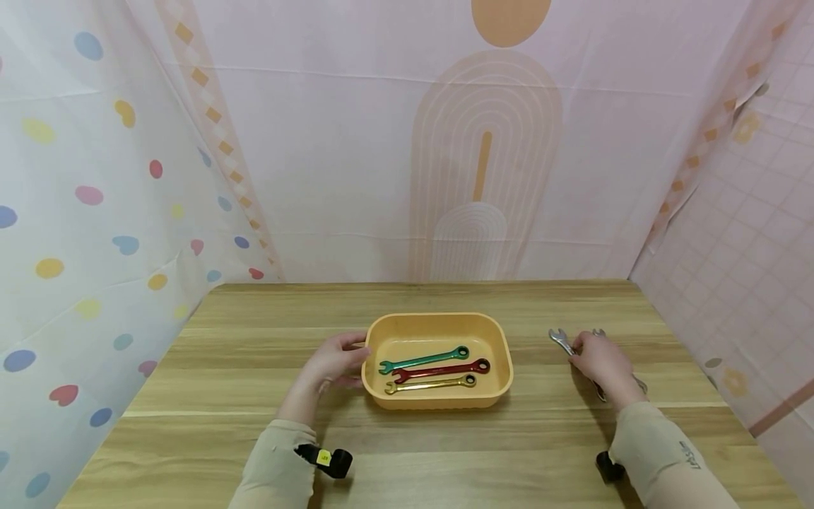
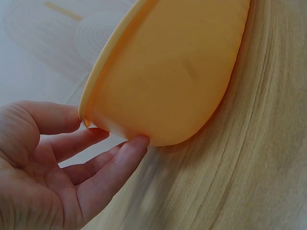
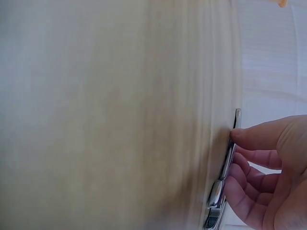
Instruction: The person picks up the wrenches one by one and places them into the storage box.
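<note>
Two silver wrenches slant far-left to near-right under the right hand, which pinches one; the yellow tray (left hand gripping its end) lies leftward.

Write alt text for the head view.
A person's left hand holds a yellow tray on a wooden table; inside lie a green wrench, a red wrench and a gold wrench. On the right, the right hand pinches a silver wrench near another.

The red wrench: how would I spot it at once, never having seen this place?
On the wooden table stands a shallow yellow-orange bin. Inside it, the red wrench lies in the middle, between the green wrench and the gold wrench; neither neighbour shares its red colour.
</note>
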Tool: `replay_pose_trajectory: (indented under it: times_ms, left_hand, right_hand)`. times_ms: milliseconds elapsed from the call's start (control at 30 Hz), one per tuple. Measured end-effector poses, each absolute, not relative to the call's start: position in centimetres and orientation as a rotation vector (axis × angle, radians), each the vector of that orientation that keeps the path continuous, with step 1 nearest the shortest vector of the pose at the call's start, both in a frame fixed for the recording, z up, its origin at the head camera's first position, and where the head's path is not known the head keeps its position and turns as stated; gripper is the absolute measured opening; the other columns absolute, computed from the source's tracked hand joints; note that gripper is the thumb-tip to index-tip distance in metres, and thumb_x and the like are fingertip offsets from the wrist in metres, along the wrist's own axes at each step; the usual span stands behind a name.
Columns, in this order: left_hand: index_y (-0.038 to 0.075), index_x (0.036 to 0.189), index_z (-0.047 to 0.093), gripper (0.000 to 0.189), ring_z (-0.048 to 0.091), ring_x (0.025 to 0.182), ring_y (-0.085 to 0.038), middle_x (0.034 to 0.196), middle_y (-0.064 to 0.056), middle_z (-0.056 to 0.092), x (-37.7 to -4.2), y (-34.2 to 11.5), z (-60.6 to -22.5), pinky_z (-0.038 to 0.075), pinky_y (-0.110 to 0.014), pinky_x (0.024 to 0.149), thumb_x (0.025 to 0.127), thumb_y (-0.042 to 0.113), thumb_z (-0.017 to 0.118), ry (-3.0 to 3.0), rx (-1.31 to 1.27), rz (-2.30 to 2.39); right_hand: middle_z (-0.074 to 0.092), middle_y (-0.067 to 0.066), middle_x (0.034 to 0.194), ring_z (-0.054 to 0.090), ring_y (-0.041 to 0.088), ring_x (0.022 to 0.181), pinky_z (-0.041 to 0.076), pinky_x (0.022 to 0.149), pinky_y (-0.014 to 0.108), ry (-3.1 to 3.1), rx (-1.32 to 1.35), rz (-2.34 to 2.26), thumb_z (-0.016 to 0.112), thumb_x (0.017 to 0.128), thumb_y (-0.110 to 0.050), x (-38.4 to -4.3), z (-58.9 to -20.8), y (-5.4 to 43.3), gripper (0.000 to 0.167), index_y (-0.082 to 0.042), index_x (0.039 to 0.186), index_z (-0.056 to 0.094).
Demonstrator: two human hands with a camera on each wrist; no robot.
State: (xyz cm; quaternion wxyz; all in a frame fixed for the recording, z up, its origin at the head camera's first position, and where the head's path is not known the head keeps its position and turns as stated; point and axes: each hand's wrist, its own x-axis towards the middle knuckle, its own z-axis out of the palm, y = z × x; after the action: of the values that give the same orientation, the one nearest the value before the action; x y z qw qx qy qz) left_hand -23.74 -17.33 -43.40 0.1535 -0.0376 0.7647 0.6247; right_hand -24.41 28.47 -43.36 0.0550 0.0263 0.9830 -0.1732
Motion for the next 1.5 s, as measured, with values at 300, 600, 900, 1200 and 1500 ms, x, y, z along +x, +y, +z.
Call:
replay_pose_trajectory:
  times_ms: [300, 600, 900, 1200, 1500]
  left_hand:
    - [-0.006, 0.142, 0.046, 0.044, 0.065, 0.095, -0.031, 0.125, -0.029, 0.052, -23.72, -17.33, -43.47, 0.059, -0.04, 0.064, 0.1, 0.005, 0.055, 2.182, -0.067, 1.796]
    - [-0.004, 0.143, 0.046, 0.045, 0.064, 0.101, -0.034, 0.128, -0.028, 0.051, -23.81, -17.13, -43.44, 0.059, -0.042, 0.067, 0.1, 0.006, 0.055, 2.187, -0.101, 1.782]
    - [-0.005, 0.144, 0.044, 0.047, 0.063, 0.103, -0.036, 0.128, -0.029, 0.05, -23.62, -17.06, -43.32, 0.059, -0.043, 0.067, 0.1, 0.006, 0.056, 2.184, -0.086, 1.781]
    - [-0.005, 0.143, 0.045, 0.047, 0.064, 0.101, -0.035, 0.128, -0.029, 0.05, -23.67, -16.94, -43.4, 0.059, -0.042, 0.066, 0.099, 0.006, 0.056, 2.193, -0.093, 1.784]
    - [-0.005, 0.143, 0.045, 0.047, 0.064, 0.101, -0.034, 0.129, -0.028, 0.051, -23.64, -16.94, -43.37, 0.059, -0.042, 0.067, 0.1, 0.006, 0.056, 2.192, -0.086, 1.788]
  right_hand:
    - [0.061, 0.01, 0.084, 0.055, 0.025, 0.072, 0.045, 0.061, 0.041, 2.955, 0.084, -0.563, 0.064, 0.092, -0.011, -24.58, -43.34, 28.61, 0.015, 0.001, 0.1, 0.063]
    - [0.059, 0.01, 0.082, 0.054, 0.024, 0.069, 0.045, 0.06, 0.039, 2.952, 0.03, -0.569, 0.062, 0.091, -0.009, -24.65, -43.5, 28.91, 0.013, 0.002, 0.098, 0.06]
    - [0.057, 0.011, 0.082, 0.052, 0.025, 0.071, 0.043, 0.06, 0.037, 2.941, 0.023, -0.6, 0.06, 0.088, -0.008, -24.63, -43.52, 29.09, 0.014, 0.002, 0.097, 0.059]
    - [0.056, 0.01, 0.078, 0.052, 0.024, 0.068, 0.043, 0.058, 0.036, 2.934, 0.019, -0.615, 0.062, 0.087, -0.008, -24.47, -43.43, 29.13, 0.012, 0.001, 0.093, 0.058]
    - [0.052, 0.009, 0.076, 0.051, 0.025, 0.065, 0.041, 0.054, 0.035, 2.93, 0.036, -0.639, 0.061, 0.086, -0.007, -24.49, -43.49, 28.91, 0.01, -0.002, 0.091, 0.055]
